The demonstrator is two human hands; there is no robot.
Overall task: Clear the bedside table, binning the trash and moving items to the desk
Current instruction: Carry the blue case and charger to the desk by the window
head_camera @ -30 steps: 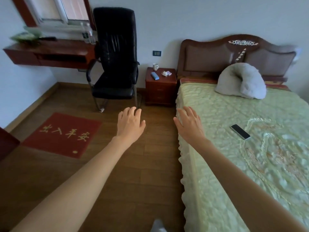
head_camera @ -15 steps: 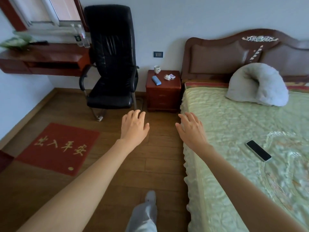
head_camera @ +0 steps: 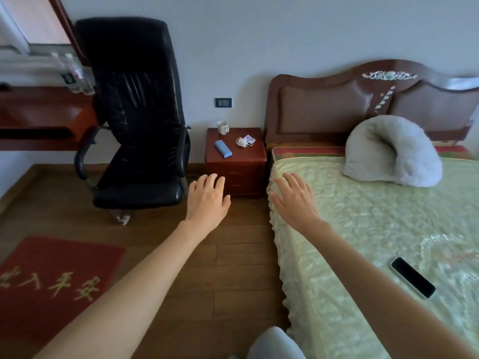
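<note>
A red-brown bedside table [head_camera: 255, 154] stands between the chair and the bed. On its top sit a white mug [head_camera: 222, 127] at the back, a blue flat case [head_camera: 223, 149] in front of it, and a small white crumpled item with a purple-marked packet [head_camera: 245, 140] to the right. My left hand [head_camera: 207, 200] is stretched out over the floor in front of the table, fingers apart, holding nothing. Over the bed's corner hovers my right hand [head_camera: 295, 200], also open. The wall-mounted wooden desk [head_camera: 44, 110] is at the far left.
A black office chair [head_camera: 137, 120] stands left of the bedside table, in front of the desk. The bed [head_camera: 375, 229] with green cover fills the right side, with a grey pillow [head_camera: 391, 151] and a black phone [head_camera: 412, 281] on it. A red mat [head_camera: 51, 281] lies on the wooden floor. Bottles [head_camera: 80, 76] stand on the desk.
I have walked closer to the bedside table; it and the chair appear larger. Both hands stay outstretched and open, holding nothing.
</note>
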